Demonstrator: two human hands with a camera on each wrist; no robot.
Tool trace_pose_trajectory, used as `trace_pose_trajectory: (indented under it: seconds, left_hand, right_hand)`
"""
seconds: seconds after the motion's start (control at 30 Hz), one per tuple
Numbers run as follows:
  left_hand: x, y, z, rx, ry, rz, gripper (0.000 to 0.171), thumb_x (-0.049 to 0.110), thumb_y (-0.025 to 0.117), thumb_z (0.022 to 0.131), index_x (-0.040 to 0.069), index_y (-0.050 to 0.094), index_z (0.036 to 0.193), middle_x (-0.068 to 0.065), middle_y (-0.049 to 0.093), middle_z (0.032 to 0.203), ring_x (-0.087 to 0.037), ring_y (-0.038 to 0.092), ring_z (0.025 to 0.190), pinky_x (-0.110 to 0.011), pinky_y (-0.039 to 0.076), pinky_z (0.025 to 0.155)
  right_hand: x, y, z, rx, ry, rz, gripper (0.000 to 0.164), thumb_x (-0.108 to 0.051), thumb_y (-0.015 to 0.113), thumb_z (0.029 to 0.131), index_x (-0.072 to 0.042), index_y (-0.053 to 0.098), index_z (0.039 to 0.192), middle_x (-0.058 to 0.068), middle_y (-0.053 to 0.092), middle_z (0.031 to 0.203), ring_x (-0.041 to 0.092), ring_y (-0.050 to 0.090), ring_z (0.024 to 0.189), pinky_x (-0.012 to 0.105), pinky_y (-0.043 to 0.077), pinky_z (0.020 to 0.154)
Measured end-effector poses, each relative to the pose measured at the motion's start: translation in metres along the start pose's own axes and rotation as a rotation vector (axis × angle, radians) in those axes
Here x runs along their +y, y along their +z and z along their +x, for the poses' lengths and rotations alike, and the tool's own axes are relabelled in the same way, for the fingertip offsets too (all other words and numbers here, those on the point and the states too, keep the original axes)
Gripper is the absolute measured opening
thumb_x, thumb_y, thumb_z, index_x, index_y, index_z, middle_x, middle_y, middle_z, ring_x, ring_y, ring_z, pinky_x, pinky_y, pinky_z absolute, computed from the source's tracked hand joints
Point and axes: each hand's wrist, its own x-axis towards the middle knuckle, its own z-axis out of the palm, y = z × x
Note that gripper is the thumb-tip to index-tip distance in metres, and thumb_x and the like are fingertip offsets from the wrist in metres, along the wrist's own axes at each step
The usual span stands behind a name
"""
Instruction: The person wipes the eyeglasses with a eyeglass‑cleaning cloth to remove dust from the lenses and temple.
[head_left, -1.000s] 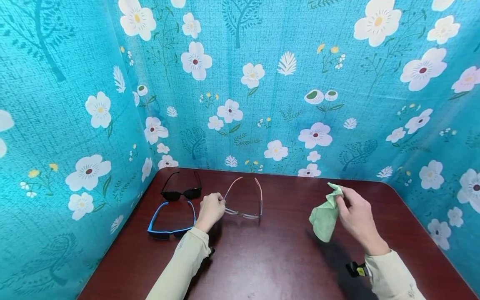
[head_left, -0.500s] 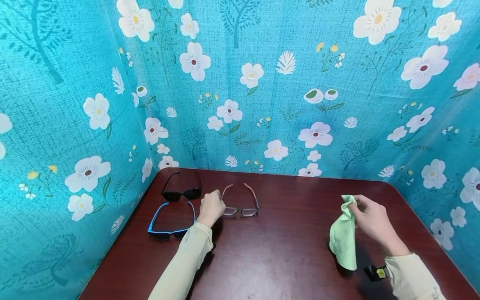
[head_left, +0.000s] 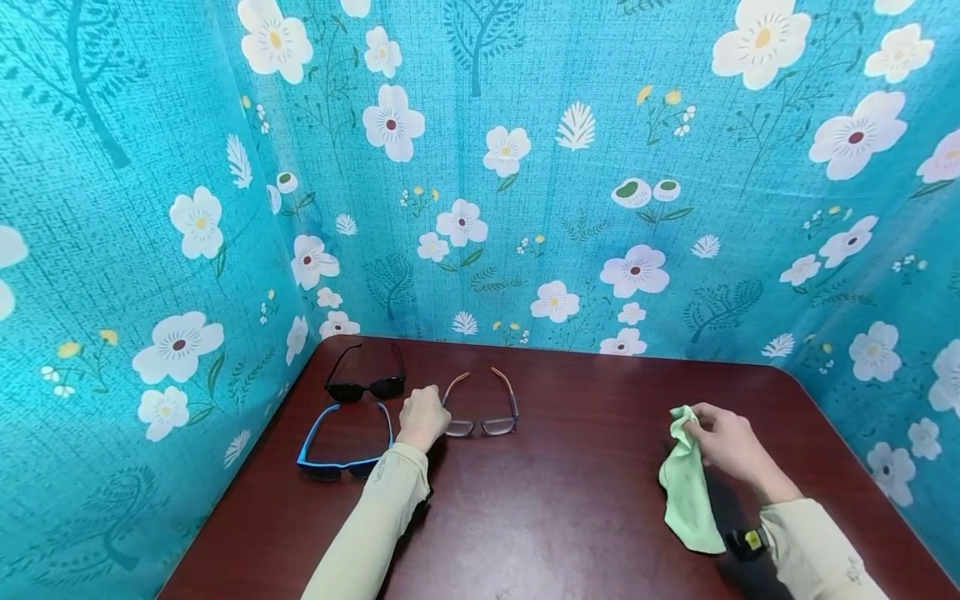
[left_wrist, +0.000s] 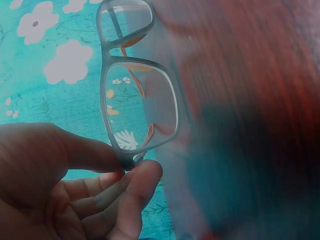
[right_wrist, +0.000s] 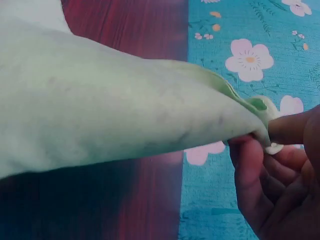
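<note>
My left hand [head_left: 423, 418] pinches the clear-lensed eyeglasses [head_left: 480, 427] at the left hinge corner of their dark frame. In the left wrist view, thumb and fingertips meet on that corner of the eyeglasses [left_wrist: 106, 92], and both lenses show. Their orange-tipped temples point toward the back of the table. On the right side, my right hand [head_left: 731, 446] holds a light green cloth [head_left: 690, 500] by its upper end, and the rest hangs down close over the table. The right wrist view has the cloth [right_wrist: 115, 105] gathered between thumb and index finger.
Black sunglasses [head_left: 366, 389] lie at the back left of the dark red table [head_left: 555, 517]. Blue-framed sunglasses [head_left: 341, 464] sit in front of them, right beside my left forearm. A flowered turquoise curtain [head_left: 517, 233] rises behind the table and along its sides.
The eyeglasses have tilted and come lower toward the table, their lenses now facing me more. My right hand has moved right and a little down with the cloth.
</note>
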Motion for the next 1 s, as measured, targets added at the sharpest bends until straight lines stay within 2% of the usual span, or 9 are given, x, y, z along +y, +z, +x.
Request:
trace_pose_trajectory:
  seconds: [0.17, 0.3, 0.43, 0.6, 0.7, 0.83, 0.93, 1.0]
  left_hand:
    - [0.002, 0.003, 0.002, 0.009, -0.001, 0.016, 0.019, 0.005, 0.064, 0.082, 0.003, 0.065, 0.101, -0.011, 0.059, 0.072, -0.027, 0.056, 0.059, -0.038, 0.046, 0.05]
    - [0.001, 0.006, 0.003, 0.021, 0.006, 0.018, 0.012, 0.004, 0.063, 0.082, 0.004, 0.066, 0.094, -0.01, 0.058, 0.069, -0.027, 0.056, 0.057, -0.038, 0.047, 0.049]
    - [0.0, 0.006, 0.004, 0.019, 0.007, 0.029, 0.012, 0.006, 0.061, 0.084, 0.004, 0.067, 0.095, -0.01, 0.059, 0.07, -0.027, 0.057, 0.058, -0.038, 0.047, 0.049]
    - [-0.003, 0.004, 0.002, -0.004, 0.017, 0.021, 0.024, 0.008, 0.055, 0.087, 0.004, 0.067, 0.108, -0.014, 0.062, 0.078, -0.027, 0.056, 0.056, -0.037, 0.046, 0.048]
    - [-0.003, 0.001, 0.0, -0.014, 0.018, 0.029, 0.024, 0.01, 0.053, 0.089, 0.004, 0.067, 0.107, -0.016, 0.063, 0.079, -0.027, 0.056, 0.055, -0.036, 0.045, 0.048]
    - [0.002, -0.011, -0.005, -0.006, 0.046, 0.068, 0.019, 0.014, 0.054, 0.09, 0.006, 0.066, 0.103, -0.015, 0.063, 0.078, -0.028, 0.057, 0.056, -0.037, 0.045, 0.048]
    - [0.008, -0.022, -0.011, 0.002, 0.091, 0.117, 0.025, 0.02, 0.054, 0.091, 0.007, 0.065, 0.109, -0.014, 0.064, 0.082, -0.029, 0.059, 0.061, -0.039, 0.047, 0.05]
    - [0.013, -0.03, -0.014, 0.001, 0.125, 0.164, 0.027, 0.024, 0.054, 0.092, 0.007, 0.064, 0.111, -0.014, 0.064, 0.085, -0.029, 0.061, 0.068, -0.04, 0.049, 0.055]
  right_hand:
    - [0.001, -0.001, 0.004, -0.083, 0.011, 0.156, 0.031, -0.029, 0.053, 0.097, -0.003, 0.059, 0.113, 0.01, 0.059, 0.075, 0.021, 0.058, 0.061, 0.037, 0.052, 0.057]
    - [0.011, 0.001, 0.012, -0.15, 0.08, 0.322, 0.036, -0.029, 0.053, 0.098, 0.002, 0.054, 0.115, 0.012, 0.059, 0.081, 0.022, 0.058, 0.067, 0.04, 0.053, 0.061]
    - [0.029, 0.008, 0.02, -0.166, 0.167, 0.372, 0.036, -0.025, 0.052, 0.098, 0.007, 0.051, 0.115, 0.009, 0.061, 0.087, 0.021, 0.06, 0.071, 0.038, 0.053, 0.064]
    - [0.045, 0.014, 0.025, -0.168, 0.202, 0.288, 0.04, -0.023, 0.051, 0.098, 0.013, 0.049, 0.118, 0.011, 0.061, 0.094, 0.021, 0.059, 0.076, 0.037, 0.053, 0.067]
    - [0.053, 0.016, 0.029, -0.174, 0.199, 0.207, 0.044, -0.023, 0.051, 0.098, 0.015, 0.047, 0.121, 0.015, 0.06, 0.097, 0.021, 0.059, 0.079, 0.037, 0.053, 0.068]
    - [0.06, 0.017, 0.031, -0.173, 0.194, 0.126, 0.047, -0.023, 0.051, 0.098, 0.016, 0.044, 0.124, 0.022, 0.058, 0.102, 0.022, 0.06, 0.083, 0.037, 0.053, 0.068]
    - [0.061, 0.015, 0.032, -0.171, 0.183, 0.072, 0.048, -0.022, 0.049, 0.098, 0.017, 0.042, 0.125, 0.029, 0.057, 0.107, 0.027, 0.062, 0.084, 0.038, 0.053, 0.067]
    - [0.059, 0.013, 0.032, -0.153, 0.155, -0.028, 0.046, -0.022, 0.048, 0.097, 0.016, 0.044, 0.123, 0.03, 0.057, 0.109, 0.031, 0.062, 0.086, 0.04, 0.052, 0.068]
